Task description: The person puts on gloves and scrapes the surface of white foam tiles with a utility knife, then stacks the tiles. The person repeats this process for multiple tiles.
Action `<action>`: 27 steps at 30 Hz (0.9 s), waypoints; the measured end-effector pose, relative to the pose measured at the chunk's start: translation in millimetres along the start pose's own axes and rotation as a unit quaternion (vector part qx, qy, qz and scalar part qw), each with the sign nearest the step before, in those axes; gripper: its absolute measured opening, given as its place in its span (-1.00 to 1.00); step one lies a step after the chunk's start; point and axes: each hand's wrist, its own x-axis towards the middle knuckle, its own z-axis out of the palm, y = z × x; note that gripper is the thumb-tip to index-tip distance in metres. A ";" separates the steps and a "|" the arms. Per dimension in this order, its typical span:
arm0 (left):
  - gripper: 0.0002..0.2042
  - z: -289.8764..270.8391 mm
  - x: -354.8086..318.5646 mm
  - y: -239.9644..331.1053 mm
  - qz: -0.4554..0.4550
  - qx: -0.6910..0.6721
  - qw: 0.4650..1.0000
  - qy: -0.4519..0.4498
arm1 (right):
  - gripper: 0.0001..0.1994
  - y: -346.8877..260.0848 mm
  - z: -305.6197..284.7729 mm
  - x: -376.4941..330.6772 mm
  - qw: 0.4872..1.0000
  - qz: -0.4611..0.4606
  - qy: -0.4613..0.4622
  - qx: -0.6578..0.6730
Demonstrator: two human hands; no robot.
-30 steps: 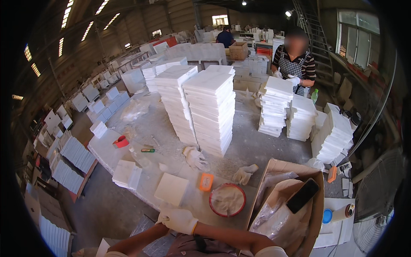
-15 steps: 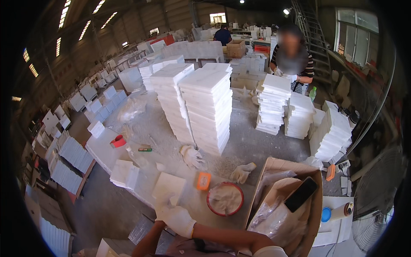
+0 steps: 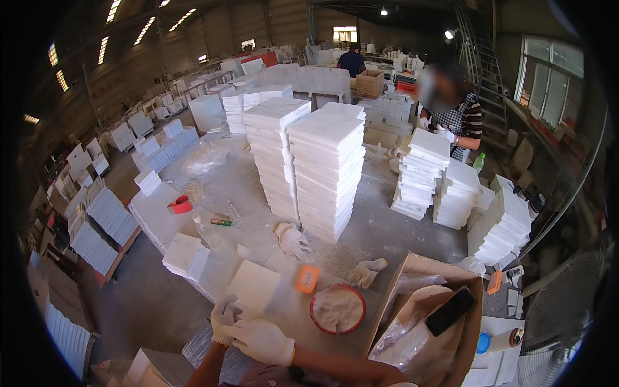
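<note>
Lower centre of frame: left hand (image 3: 224, 319), white-gloved, fingers loosely spread, holding nothing. Right hand (image 3: 264, 340), also gloved, laid across the left wrist from the lower right; whether closed on the glove cuff or merely resting, cannot tell. Probably seating the glove: pull from the cuff, not the fingertips, and keep the left fingers splayed so the fabric slides down evenly. Directly above the hands, lying flat on the dusty table (image 3: 400, 232): loose white square tile (image 3: 253, 287). Right of it, orange block (image 3: 307, 278) and red-rimmed bowl (image 3: 337, 308) of white material. Mid-frame: tall tile stacks (image 3: 325, 168).
</note>
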 end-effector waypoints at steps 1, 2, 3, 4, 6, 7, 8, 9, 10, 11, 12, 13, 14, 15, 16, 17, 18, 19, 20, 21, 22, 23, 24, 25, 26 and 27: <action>-0.73 -5.2 -5.2 -4.7 0.011 0.014 0.999 -0.040 | -0.73 4.4 3.9 2.2 1.000 -0.011 -0.011 -0.007; -0.78 1.8 -13.5 -8.5 -0.040 0.018 0.998 -0.038 | -0.73 3.9 4.6 2.3 1.000 -0.019 0.008 -0.017; -0.78 4.5 -19.9 -13.9 -0.066 0.020 0.997 -0.037 | -0.73 2.7 5.5 4.6 0.999 -0.034 0.024 -0.024; -0.78 10.2 -22.8 -20.2 -0.082 0.019 0.995 -0.046 | -0.74 2.9 4.2 5.3 0.998 -0.045 0.041 -0.035; -0.78 21.6 -25.5 -31.0 -0.083 0.007 0.994 -0.068 | -0.74 5.5 3.5 3.8 0.994 -0.071 0.075 -0.023; -0.78 25.3 -25.8 -35.8 -0.083 0.003 0.993 -0.078 | -0.74 7.2 3.5 2.4 0.992 -0.084 0.092 -0.017; -0.78 27.8 -24.9 -38.5 -0.081 0.000 0.993 -0.084 | -0.74 9.0 4.0 1.1 0.993 -0.076 0.095 -0.010; -0.78 29.1 -23.9 -41.2 -0.080 -0.001 0.993 -0.091 | -0.74 11.1 5.2 -0.2 0.993 -0.067 0.099 -0.002; -0.78 30.7 -23.1 -44.2 -0.080 -0.001 0.992 -0.096 | -0.75 12.3 4.2 -0.6 0.993 -0.059 0.104 0.005; -0.78 32.7 -21.0 -46.0 -0.080 -0.003 0.992 -0.102 | -0.75 11.2 -0.6 -1.2 0.994 -0.035 0.099 0.018; -0.78 31.3 -20.6 -47.7 -0.079 0.000 0.991 -0.104 | -0.76 6.0 -8.2 0.0 0.995 -0.012 0.093 0.037; -0.78 30.0 -19.4 -49.2 -0.079 -0.001 0.991 -0.106 | -0.76 4.0 -14.4 2.0 0.995 0.012 0.087 0.055; -0.78 28.7 -17.7 -50.0 -0.078 0.000 0.991 -0.107 | -0.76 5.4 -17.4 4.7 0.995 0.012 0.092 0.042; -0.78 26.6 -18.1 -51.8 -0.078 0.002 0.991 -0.108 | -0.75 5.5 -17.4 4.5 0.995 0.017 0.098 0.032; -0.78 24.7 -17.1 -53.8 -0.076 0.005 0.991 -0.111 | -0.75 5.7 -17.9 5.3 0.994 0.022 0.103 0.021; -0.78 24.0 -15.1 -55.3 -0.073 0.008 0.991 -0.114 | -0.75 8.8 -18.8 7.5 0.994 0.014 0.105 0.021; -0.78 25.3 -14.7 -58.1 -0.071 0.008 0.990 -0.121 | -0.75 13.0 -18.3 6.9 0.994 0.011 0.106 0.020; -0.78 26.9 -12.8 -59.0 -0.063 0.009 0.989 -0.130 | -0.75 14.9 -19.9 7.8 0.994 0.007 0.105 0.019; -0.77 21.5 -16.5 -62.6 -0.063 0.017 0.989 -0.130 | -0.76 11.9 -22.2 10.0 0.994 0.010 0.110 0.018; -0.77 21.1 -17.2 -68.5 -0.054 0.020 0.989 -0.139 | -0.76 13.9 -23.5 9.8 0.995 0.002 0.104 0.002; -0.77 26.4 -13.8 -72.4 -0.036 0.020 0.988 -0.151 | -0.76 17.7 -26.7 10.6 0.995 -0.007 0.097 -0.013; -0.77 20.8 -19.5 -74.7 -0.022 0.032 0.987 -0.157 | -0.76 17.4 -27.7 12.0 0.996 -0.020 0.091 -0.010; -0.77 23.5 -18.6 -78.6 0.006 0.038 0.984 -0.171 | -0.76 18.0 -31.2 12.3 0.997 -0.004 0.083 -0.006; -0.77 27.2 -18.4 -84.5 0.044 0.043 0.980 -0.187 | -0.76 18.4 -32.9 12.7 0.997 0.010 0.071 0.001; -0.76 39.6 -14.0 -89.8 0.085 0.042 0.972 -0.216 | -0.76 21.1 -36.1 11.7 0.996 0.037 0.081 -0.003; -0.76 44.1 -12.2 -84.7 0.123 0.049 0.962 -0.237 | -0.75 22.0 -37.9 12.6 0.995 0.055 0.088 -0.004</action>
